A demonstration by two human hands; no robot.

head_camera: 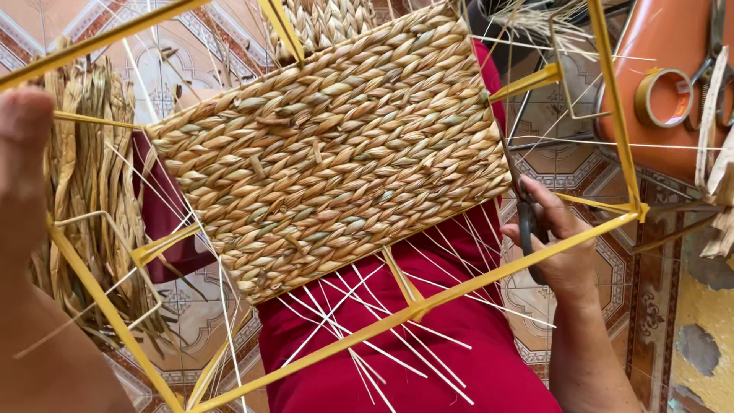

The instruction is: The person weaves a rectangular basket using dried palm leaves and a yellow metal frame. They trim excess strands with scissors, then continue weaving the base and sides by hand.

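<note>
Beside the right hand (pixel 556 239), whose fingers are wrapped around dark metal scissors (pixel 526 216), sits the rectangular woven straw basket panel (pixel 329 149), its lower right corner just above the knuckles. Below those fingers runs the yellow metal frame (pixel 489 278). At the picture's left edge the left hand (pixel 23 164) is blurred, so I cannot tell its grip.

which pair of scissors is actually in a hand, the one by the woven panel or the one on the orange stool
The dark scissors beside the woven straw panel: the right hand grips them. The other pair lies untouched on the orange stool, beside a tape roll.
</note>
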